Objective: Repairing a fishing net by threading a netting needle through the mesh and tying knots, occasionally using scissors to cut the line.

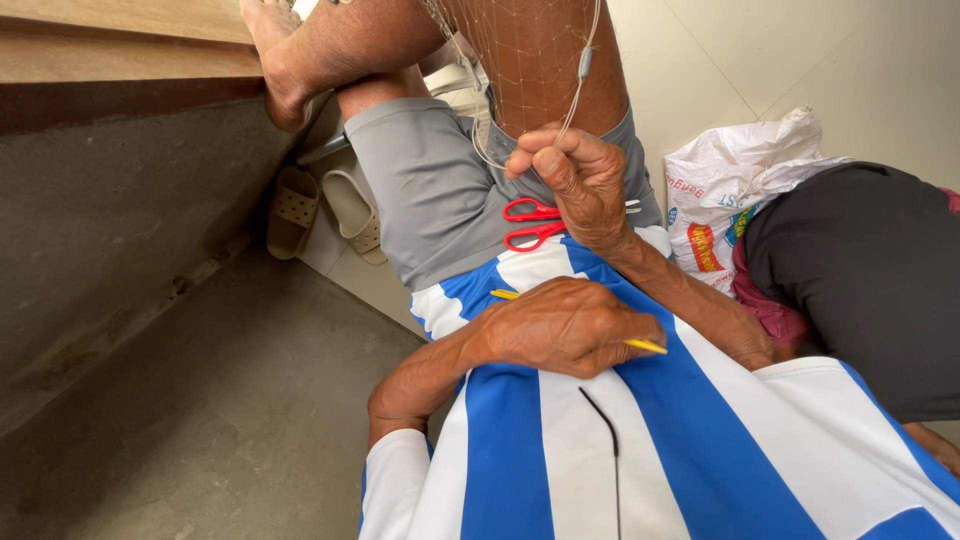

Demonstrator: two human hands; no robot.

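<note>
Across the lap, head view: right hand [580, 180] is raised, thumb and forefinger pinched on a fine fishing net [530, 60] and its thin edge line, other fingers curled in. Net hangs taut over the bare knee, with a small grey float or sinker [585, 62] on the line above the pinch.

Left hand [565, 325] rests low on the blue-and-white striped shirt [560, 450], fingers closed around a slim yellow netting needle [645, 346]. Both ends stick out of the fist; the tip points right, toward the other forearm.

Red-handled scissors [530, 222] lie loose on the grey shorts [430, 190], just below the right hand, blades hidden behind the wrist.

Risks as I read them:
- Mesh is very fine; if the pinch slips, tension drops and the working loop is lost.
- Needle tip near the right forearm: a quick pull could jab skin or snag neighbouring meshes.
- Scissors unsecured on a sloped thigh; any leg shift likely slides them to the concrete floor [200, 420].
- Another person in dark clothes [860, 280] sits close on the right beside a white printed sack [730, 190]; an elbow bump could jerk the line.

Only one view.
</note>
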